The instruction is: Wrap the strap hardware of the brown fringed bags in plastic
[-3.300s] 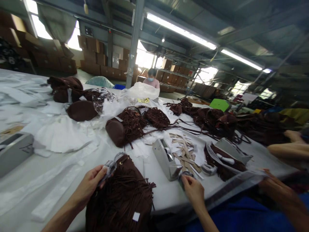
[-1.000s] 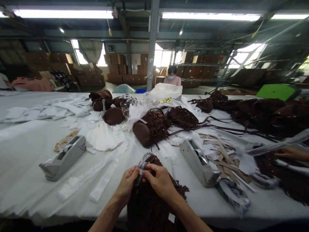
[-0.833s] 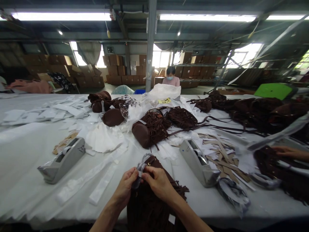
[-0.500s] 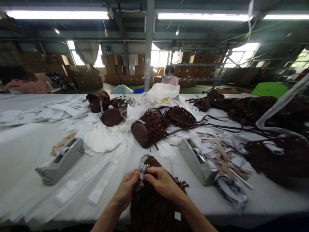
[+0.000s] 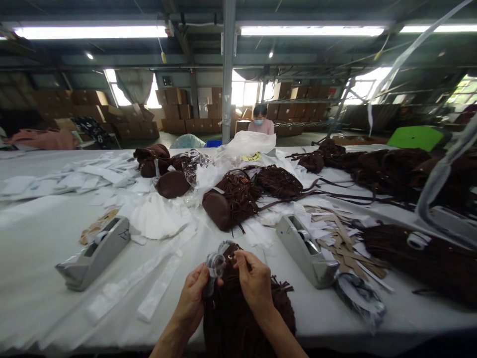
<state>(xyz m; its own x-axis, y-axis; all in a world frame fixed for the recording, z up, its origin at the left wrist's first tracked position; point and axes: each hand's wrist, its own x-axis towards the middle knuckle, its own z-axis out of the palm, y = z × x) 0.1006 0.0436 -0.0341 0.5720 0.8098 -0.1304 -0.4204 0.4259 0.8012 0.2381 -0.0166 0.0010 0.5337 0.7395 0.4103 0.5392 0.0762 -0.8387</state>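
Note:
A dark brown fringed bag [image 5: 238, 318] lies at the table's front edge, between my forearms. My left hand [image 5: 194, 288] is closed around a strap-like loop wrapped in clear plastic [image 5: 215, 267] at the bag's top left corner. Next to a gold ring [image 5: 230, 257] on the bag's upper edge, my right hand [image 5: 255, 278] is pinched, its fingertips at the rim. Whatever lies between those fingertips is too small to make out. The bag's lower part falls out of view below.
Two grey tape dispensers [image 5: 95, 253] flank the bag; the right dispenser [image 5: 305, 251] has a plastic-wrapped coil [image 5: 359, 298] beside it. More brown fringed bags [image 5: 231, 204] lie behind. White paper pieces [image 5: 89, 171] and brown strips [image 5: 345, 243] are scattered about. A masked person [image 5: 261, 124] sits beyond the table.
My right hand has moved from the wrapped loop to the gold ring, fingers now pinched. My left hand keeps its hold. At the far right, a brown bag and hanging plastic have shifted.

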